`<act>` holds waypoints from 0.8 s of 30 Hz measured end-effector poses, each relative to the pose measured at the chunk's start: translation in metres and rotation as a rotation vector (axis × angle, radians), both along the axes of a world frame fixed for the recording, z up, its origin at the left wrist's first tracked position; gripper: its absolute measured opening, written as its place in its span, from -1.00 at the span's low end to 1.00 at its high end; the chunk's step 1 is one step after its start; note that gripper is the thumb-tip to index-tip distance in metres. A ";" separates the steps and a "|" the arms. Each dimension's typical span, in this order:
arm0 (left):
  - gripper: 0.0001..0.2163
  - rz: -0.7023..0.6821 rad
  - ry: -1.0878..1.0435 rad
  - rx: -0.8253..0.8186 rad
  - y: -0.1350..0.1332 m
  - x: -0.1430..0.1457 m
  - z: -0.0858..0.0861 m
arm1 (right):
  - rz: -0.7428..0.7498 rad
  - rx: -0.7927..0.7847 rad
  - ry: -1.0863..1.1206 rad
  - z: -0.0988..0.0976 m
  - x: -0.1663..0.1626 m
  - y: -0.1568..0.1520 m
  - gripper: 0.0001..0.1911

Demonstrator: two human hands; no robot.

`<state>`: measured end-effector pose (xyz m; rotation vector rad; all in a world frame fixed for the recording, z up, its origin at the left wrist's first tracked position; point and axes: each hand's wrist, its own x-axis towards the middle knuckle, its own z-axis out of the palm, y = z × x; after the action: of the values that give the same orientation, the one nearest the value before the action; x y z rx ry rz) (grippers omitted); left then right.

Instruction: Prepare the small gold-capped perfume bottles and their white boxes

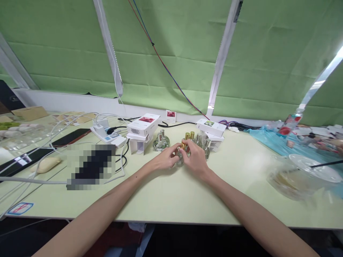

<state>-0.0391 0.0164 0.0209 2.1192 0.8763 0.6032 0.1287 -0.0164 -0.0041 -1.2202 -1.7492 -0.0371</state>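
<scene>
left hand + right hand | hold gold-capped bottle | other bottles beside

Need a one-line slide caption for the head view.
Left grip and right grip on a gold-capped glass bottle, with silver-capped glass bottles and white boxes beyond on a pale table.

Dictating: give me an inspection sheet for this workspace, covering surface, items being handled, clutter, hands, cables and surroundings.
Surface: pale table; damage, nothing seen.
Items handled: gold-capped bottle, between both hands; silver-capped bottles stand to its left.
Clutter: white boxes behind the bottles; blue sheet and clear plastic container at right.
Hands: left hand and right hand both grip the gold-capped bottle.
Cables: white cables across the left side.
Surroundings: green blinds behind.
</scene>
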 end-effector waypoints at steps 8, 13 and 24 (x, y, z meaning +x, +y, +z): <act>-0.42 -0.025 -0.032 -0.046 0.000 -0.001 0.000 | 0.020 -0.004 0.012 -0.001 0.001 -0.001 -0.74; -0.45 -0.001 -0.023 -0.007 0.000 0.000 -0.002 | 0.028 -0.022 0.022 0.000 0.002 0.000 -0.74; -0.55 0.001 0.000 0.039 0.003 0.001 -0.006 | 0.062 -0.044 0.058 0.001 0.003 0.001 -0.77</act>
<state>-0.0383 0.0192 0.0151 2.1533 0.8720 0.6255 0.1314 -0.0154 -0.0035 -1.1868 -1.7438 0.0731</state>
